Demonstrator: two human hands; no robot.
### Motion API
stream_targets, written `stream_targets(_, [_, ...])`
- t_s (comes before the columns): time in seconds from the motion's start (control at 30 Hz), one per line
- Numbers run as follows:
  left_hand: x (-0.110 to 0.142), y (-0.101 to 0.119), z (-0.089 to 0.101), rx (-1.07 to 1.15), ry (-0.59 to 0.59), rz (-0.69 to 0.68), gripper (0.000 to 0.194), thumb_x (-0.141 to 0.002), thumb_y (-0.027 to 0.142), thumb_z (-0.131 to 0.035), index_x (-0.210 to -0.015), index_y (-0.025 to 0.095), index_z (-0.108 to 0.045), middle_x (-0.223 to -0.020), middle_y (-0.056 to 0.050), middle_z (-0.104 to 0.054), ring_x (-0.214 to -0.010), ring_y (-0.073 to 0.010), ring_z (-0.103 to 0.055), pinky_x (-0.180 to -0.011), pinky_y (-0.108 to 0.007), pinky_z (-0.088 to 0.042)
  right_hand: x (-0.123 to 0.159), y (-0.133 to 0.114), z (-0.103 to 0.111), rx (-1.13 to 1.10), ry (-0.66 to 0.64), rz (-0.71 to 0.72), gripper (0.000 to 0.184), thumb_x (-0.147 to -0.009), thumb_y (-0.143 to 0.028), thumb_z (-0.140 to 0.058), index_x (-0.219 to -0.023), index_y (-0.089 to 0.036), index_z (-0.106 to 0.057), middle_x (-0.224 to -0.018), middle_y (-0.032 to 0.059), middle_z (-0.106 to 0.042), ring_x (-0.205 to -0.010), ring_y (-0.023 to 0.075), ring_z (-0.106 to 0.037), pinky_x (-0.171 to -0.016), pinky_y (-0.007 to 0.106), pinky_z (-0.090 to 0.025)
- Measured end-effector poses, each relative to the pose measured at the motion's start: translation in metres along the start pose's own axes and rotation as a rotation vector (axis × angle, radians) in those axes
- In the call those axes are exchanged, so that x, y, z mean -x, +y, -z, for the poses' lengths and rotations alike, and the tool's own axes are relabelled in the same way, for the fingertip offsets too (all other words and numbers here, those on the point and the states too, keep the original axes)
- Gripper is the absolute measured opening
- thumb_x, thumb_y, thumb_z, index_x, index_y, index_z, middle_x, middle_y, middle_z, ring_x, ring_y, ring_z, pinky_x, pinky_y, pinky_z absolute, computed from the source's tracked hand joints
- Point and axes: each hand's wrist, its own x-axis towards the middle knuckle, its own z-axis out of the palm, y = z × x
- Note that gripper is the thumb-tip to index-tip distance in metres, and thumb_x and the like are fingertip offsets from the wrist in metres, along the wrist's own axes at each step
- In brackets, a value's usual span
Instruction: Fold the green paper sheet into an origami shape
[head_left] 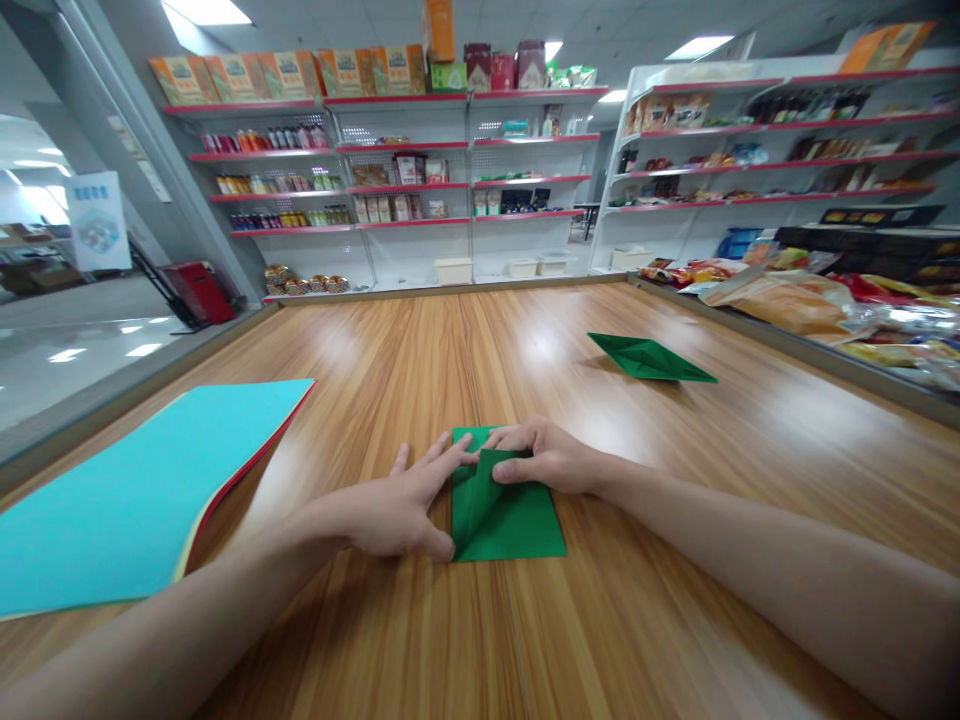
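A green sheet of paper (517, 525) lies folded on the wooden table in front of me, with one flap lifted off the layer below. My right hand (551, 455) pinches that flap between thumb and fingers. Spread out at the sheet's left edge, my left hand (409, 500) has its fingertips on the paper's upper part and its thumb by the lower left corner. Farther back on the right, a folded green paper shape (651, 358) with pointed ends rests on the table, apart from both hands.
On the left of the wooden table (360, 380) lies a stack of coloured paper (142, 490), light blue on top. Snack packets (787, 300) crowd the right side beyond the table's raised edge. Stocked shelves (405, 145) stand behind. A red cart (199, 292) is at the far left.
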Motion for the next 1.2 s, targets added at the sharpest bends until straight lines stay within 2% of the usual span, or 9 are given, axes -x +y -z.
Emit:
stream_targets(0.1, [0.0, -0.005, -0.001, 0.013, 0.009, -0.027, 0.11, -0.067, 0.036, -0.069, -0.15, 0.036, 0.003, -0.158, -0.003, 0.008, -0.137, -0.0377, 0.02, -0.108, -0.065, 0.01, 0.0, 0.0, -0.002, 0.003, 0.035, -0.037, 0.036, -0.08, -0.047, -0.065, -0.078, -0.012, -0.071, -0.079, 0.0051, -0.064, -0.077, 0.0159, -0.055, -0.072, 0.029, -0.046])
stream_targets(0.23, [0.001, 0.002, 0.002, 0.013, -0.02, 0.008, 0.11, -0.068, 0.036, -0.069, -0.15, 0.032, 0.004, -0.156, -0.006, 0.013, -0.137, -0.0359, 0.021, -0.107, -0.065, 0.011, 0.0, 0.003, -0.003, 0.052, 0.074, -0.071, 0.041, -0.078, -0.05, -0.065, -0.064, -0.012, -0.062, -0.064, 0.0, -0.051, -0.064, 0.0118, -0.045, -0.058, 0.024, -0.038])
stream_targets(0.33, [0.002, 0.007, 0.005, -0.007, -0.067, 0.025, 0.107, -0.07, 0.038, -0.069, -0.151, 0.026, 0.001, -0.154, -0.009, 0.016, -0.138, -0.031, 0.022, -0.108, -0.06, 0.013, 0.0, 0.005, -0.002, 0.082, 0.057, -0.083, 0.042, -0.079, -0.051, -0.064, -0.062, -0.012, -0.059, -0.063, -0.0005, -0.047, -0.064, 0.0116, -0.044, -0.057, 0.024, -0.036])
stream_targets(0.43, [0.002, 0.007, 0.006, -0.009, -0.085, 0.009, 0.107, -0.071, 0.038, -0.069, -0.151, 0.026, 0.0, -0.154, -0.01, 0.017, -0.138, -0.029, 0.024, -0.107, -0.059, 0.014, 0.001, 0.005, -0.001, 0.095, 0.031, -0.097, 0.044, -0.079, -0.052, -0.063, -0.061, -0.012, -0.058, -0.061, -0.0014, -0.044, -0.063, 0.0112, -0.042, -0.058, 0.024, -0.036])
stream_targets(0.67, [0.002, 0.008, 0.007, 0.01, -0.08, 0.038, 0.108, -0.068, 0.038, -0.073, -0.15, 0.031, -0.003, -0.155, -0.007, 0.018, -0.136, -0.0325, 0.024, -0.107, -0.061, 0.014, 0.001, 0.003, 0.001, 0.098, 0.009, -0.091, 0.043, -0.078, -0.052, -0.064, -0.061, -0.013, -0.057, -0.064, -0.0003, -0.046, -0.068, 0.0128, -0.045, -0.061, 0.025, -0.038])
stream_targets(1.03, [0.003, 0.015, 0.007, -0.017, -0.068, 0.124, 0.108, -0.066, 0.038, -0.071, -0.151, 0.028, -0.006, -0.154, -0.008, 0.018, -0.135, -0.0347, 0.025, -0.109, -0.06, 0.009, 0.0, 0.004, 0.0, 0.125, 0.002, -0.091, 0.043, -0.079, -0.052, -0.063, -0.063, -0.012, -0.059, -0.064, -0.0002, -0.047, -0.067, 0.0124, -0.044, -0.06, 0.024, -0.037])
stream_targets(1.2, [0.003, 0.009, 0.004, 0.009, -0.023, 0.156, 0.116, -0.064, 0.042, -0.07, -0.15, 0.029, 0.006, -0.157, -0.006, 0.014, -0.135, -0.0378, 0.023, -0.111, -0.059, 0.004, -0.001, 0.002, -0.005, 0.117, 0.078, -0.126, 0.041, -0.079, -0.049, -0.063, -0.06, -0.013, -0.055, -0.061, -0.0023, -0.041, -0.061, 0.0106, -0.039, -0.056, 0.024, -0.033])
